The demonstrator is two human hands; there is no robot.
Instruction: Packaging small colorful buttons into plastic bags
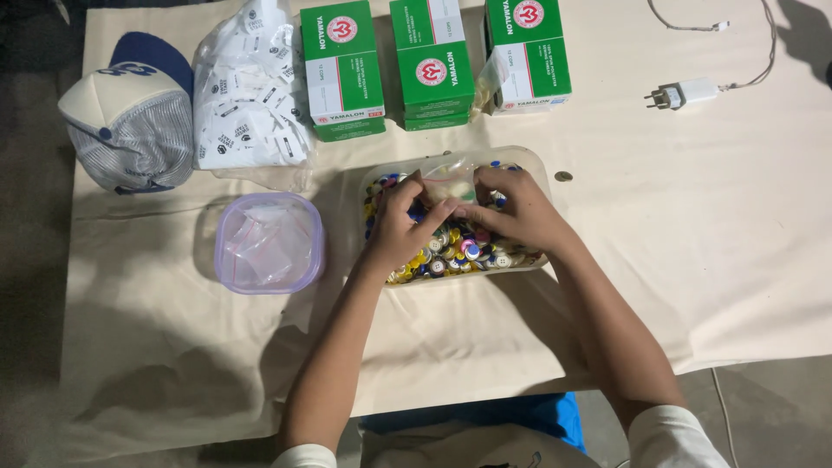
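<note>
A: What is being touched by the hands?

B: A clear tray (pixel 542 173) full of little round buttons (pixel 451 251) is being reached into. The tray is set in the middle of the surface (pixel 693 243), just in front of the person. The left hand (pixel 397 227) and the right hand (pixel 516 208) are both laid over the pile, and their fingertips are brought together above it.

A: Are the fingers closed on something?

B: The fingers (pixel 433 213) of the left hand are bent and pinched toward the right hand. A small clear bag (pixel 451 178) seems to be held between the two hands, but how it is gripped cannot be told for sure.

A: How would the buttons feel?

B: They are likely hard, smooth and very light. One button is easily dropped, so it is best pinched by its edge with two fingertips. A pile can be slid about or scooped.

A: And the bag?

B: It looks thin, soft and slippery. It is best held at its open edge, so the mouth is kept wide.

A: What else is seen?

B: A purple tub (pixel 269 243) with more little bags is placed to the left of the tray. Three green boxes (pixel 431 65), a sack of white packets (pixel 247 91), a cap (pixel 130 113) and a charger (pixel 685 92) are laid farther back.
</note>
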